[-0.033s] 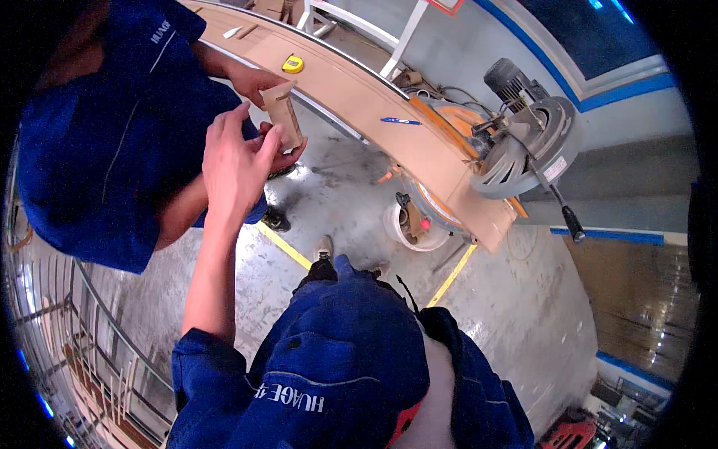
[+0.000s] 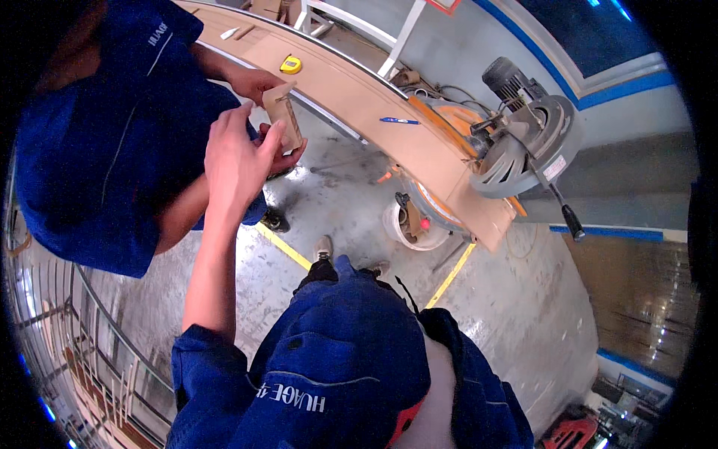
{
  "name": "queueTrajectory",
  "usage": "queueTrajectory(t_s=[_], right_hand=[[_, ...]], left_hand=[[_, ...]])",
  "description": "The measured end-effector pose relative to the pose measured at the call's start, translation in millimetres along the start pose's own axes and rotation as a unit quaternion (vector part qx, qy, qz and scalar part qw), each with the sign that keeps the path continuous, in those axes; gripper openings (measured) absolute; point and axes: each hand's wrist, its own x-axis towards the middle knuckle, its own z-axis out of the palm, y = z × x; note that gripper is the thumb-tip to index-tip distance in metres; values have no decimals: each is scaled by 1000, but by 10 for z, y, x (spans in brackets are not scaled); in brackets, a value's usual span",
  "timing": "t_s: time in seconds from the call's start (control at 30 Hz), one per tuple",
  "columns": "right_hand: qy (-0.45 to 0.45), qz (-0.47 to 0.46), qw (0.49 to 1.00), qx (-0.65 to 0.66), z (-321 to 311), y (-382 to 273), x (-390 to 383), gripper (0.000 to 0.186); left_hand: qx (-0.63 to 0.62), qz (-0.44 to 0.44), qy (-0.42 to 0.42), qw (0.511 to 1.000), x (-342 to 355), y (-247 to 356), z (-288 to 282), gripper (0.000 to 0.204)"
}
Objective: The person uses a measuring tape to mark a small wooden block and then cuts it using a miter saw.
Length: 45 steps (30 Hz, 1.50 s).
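My left hand (image 2: 238, 161) reaches out at the left with fingers and thumb apart, and it looks to hold nothing. Just beyond its thumb is a small tan wooden or board piece (image 2: 284, 123) with an angled top. A co-worker's two hands hold that piece, one hand (image 2: 254, 84) at its top and the other (image 2: 284, 159) beneath it. Whether my thumb touches the piece, I cannot tell. My right hand is out of sight; only the blue sleeve (image 2: 479, 389) shows on that side.
A long tan board (image 2: 344, 93) runs along the bench, bearing a yellow tape measure (image 2: 291, 64) and a blue pen (image 2: 399, 120). A mitre saw (image 2: 523, 146) stands at its right end. Below is a white bucket of offcuts (image 2: 396, 232). Metal racks (image 2: 97, 329) stand at lower left.
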Motion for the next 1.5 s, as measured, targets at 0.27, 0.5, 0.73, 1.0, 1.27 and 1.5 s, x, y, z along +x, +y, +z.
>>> queueTrajectory(t_s=[0.27, 0.5, 0.73, 1.0, 1.27, 1.5], right_hand=[[33, -4, 999, 29, 135, 82, -247, 27], [54, -74, 995, 33, -4, 250, -176, 30], [54, -151, 987, 20, 280, -1312, -538, 32], [-147, -468, 871, -18, 1269, -4091, -2254, 65], [-115, -607, 786, 26, 1828, -4276, -2520, 60], [-157, -649, 737, -101, 1554, -4283, -2456, 60]], left_hand=[[-189, -175, -168, 952, 226, 50, 134, 43], [-378, -185, -45, 906, 57, 399, 73, 26], [-326, -51, 73, 941, -313, 751, 177, 33], [-466, -101, 60, 877, -698, 1032, 313, 32], [-468, -78, -5, 880, -1074, 1056, 243, 33], [-703, -193, -175, 662, -1123, 489, 30, 65]])
